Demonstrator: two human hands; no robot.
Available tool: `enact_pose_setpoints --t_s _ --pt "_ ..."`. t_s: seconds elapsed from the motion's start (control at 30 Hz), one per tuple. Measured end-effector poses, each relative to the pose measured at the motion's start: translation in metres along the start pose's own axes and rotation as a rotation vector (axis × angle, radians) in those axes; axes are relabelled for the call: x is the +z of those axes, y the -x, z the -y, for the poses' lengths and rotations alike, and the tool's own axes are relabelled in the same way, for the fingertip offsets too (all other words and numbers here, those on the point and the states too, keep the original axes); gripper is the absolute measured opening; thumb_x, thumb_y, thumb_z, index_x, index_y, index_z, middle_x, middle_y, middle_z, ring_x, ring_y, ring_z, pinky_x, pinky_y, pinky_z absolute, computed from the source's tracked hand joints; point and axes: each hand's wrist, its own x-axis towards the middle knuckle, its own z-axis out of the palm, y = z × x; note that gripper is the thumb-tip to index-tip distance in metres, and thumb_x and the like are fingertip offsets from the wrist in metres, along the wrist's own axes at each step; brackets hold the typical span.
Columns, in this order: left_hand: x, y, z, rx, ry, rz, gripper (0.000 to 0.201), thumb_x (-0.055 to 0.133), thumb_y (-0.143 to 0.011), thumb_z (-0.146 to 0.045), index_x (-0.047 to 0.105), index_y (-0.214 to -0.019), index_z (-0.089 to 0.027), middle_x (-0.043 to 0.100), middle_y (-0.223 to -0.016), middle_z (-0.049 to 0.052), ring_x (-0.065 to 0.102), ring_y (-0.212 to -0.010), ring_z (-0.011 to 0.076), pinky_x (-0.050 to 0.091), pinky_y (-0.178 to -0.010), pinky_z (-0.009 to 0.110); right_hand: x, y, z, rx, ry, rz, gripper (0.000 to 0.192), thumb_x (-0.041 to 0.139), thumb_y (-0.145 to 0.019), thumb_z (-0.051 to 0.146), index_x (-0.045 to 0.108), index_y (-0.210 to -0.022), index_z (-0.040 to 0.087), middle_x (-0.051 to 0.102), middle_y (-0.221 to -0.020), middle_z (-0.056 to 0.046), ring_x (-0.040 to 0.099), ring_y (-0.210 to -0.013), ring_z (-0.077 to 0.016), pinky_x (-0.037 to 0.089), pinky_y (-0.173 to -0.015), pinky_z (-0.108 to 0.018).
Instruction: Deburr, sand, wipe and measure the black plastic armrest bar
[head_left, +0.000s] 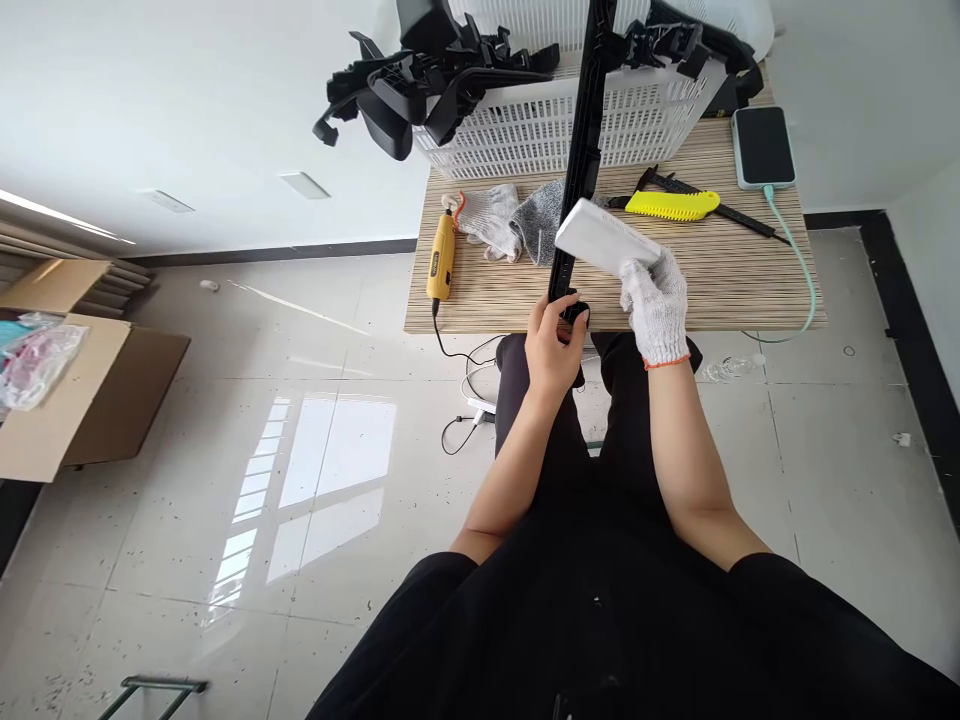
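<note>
My bare left hand (555, 345) grips the near end of a long black plastic strip (581, 150) that runs away from me across the small striped table (750, 290) and over the basket. My right hand (655, 305), in a white knit glove, holds a flat white block (600, 238) tilted against the right side of the strip. Both hands are at the table's near edge, above my lap.
A white mesh basket (525, 130) full of black plastic parts stands at the table's far side. On the table lie a yellow rotary tool (441, 258), spare gloves (510, 220), a yellow-handled tool (671, 205) and a charging phone (763, 145). Cardboard boxes (67, 400) stand at the left.
</note>
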Motion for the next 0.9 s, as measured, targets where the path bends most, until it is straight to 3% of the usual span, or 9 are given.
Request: enact_pose_setpoints --t_s 0.1,0.2,0.37,0.47,0.6,0.9 --pt "0.0 0.0 0.002 -0.009 0.014 -0.014 0.041 0.05 -0.098 -0.052 0.056 -0.129 -0.027 0.061 -0.128 0.011 0.063 -0.076 0.009 0.057 -0.067 0.024 -0.004 0.001 0.002 0.007 -0.029 -0.007 0.022 0.068 -0.085 0.047 0.06 -0.092 0.028 0.059 -0.081 0.001 0.054 -0.061 -0.0114 0.043 -0.045 -0.024" --pt "0.0 -0.001 0.002 -0.031 0.054 -0.007 0.046 0.049 -0.099 -0.051 0.047 -0.139 -0.029 0.063 -0.125 0.011 0.065 -0.079 0.011 0.057 -0.064 0.024 -0.006 0.0 0.001 0.048 -0.015 0.001 0.032 0.061 -0.089 0.058 0.055 -0.091 0.027 0.061 -0.086 -0.002 0.064 -0.069 -0.0145 0.039 -0.041 -0.022" --pt "0.0 -0.002 0.002 -0.07 0.037 -0.008 0.052 0.055 -0.097 -0.046 0.042 -0.145 -0.031 0.059 -0.138 0.012 0.069 -0.08 0.0125 0.054 -0.059 0.024 -0.003 -0.003 0.001 0.081 -0.015 0.078 0.041 0.059 -0.088 0.066 0.056 -0.101 0.028 0.06 -0.074 0.001 0.057 -0.052 -0.0102 0.032 -0.037 -0.02" --pt "0.0 -0.002 0.002 -0.078 0.008 0.002 0.053 0.058 -0.096 -0.046 0.043 -0.143 -0.029 0.058 -0.141 0.013 0.071 -0.083 0.0141 0.053 -0.059 0.025 -0.001 -0.004 0.002 0.098 0.001 0.089 0.042 0.065 -0.084 0.063 0.058 -0.105 0.027 0.061 -0.072 0.002 0.055 -0.049 -0.0091 0.034 -0.036 -0.02" --pt "-0.001 -0.002 -0.001 -0.107 0.027 -0.01 0.054 0.059 -0.094 -0.049 0.044 -0.141 -0.028 0.061 -0.137 0.013 0.071 -0.079 0.0131 0.054 -0.061 0.025 -0.001 -0.008 0.002 0.057 -0.025 -0.008 0.04 0.064 -0.085 0.06 0.057 -0.108 0.028 0.063 -0.075 0.002 0.06 -0.056 -0.0101 0.042 -0.04 -0.019" --pt "0.0 -0.002 0.002 -0.064 -0.019 -0.01 0.058 0.052 -0.097 -0.054 0.037 -0.147 -0.028 0.064 -0.129 0.012 0.069 -0.079 0.0116 0.054 -0.061 0.023 -0.002 -0.006 0.004 0.102 0.007 0.096 0.037 0.07 -0.084 0.052 0.06 -0.109 0.026 0.061 -0.071 0.004 0.06 -0.053 -0.0096 0.043 -0.04 -0.02"
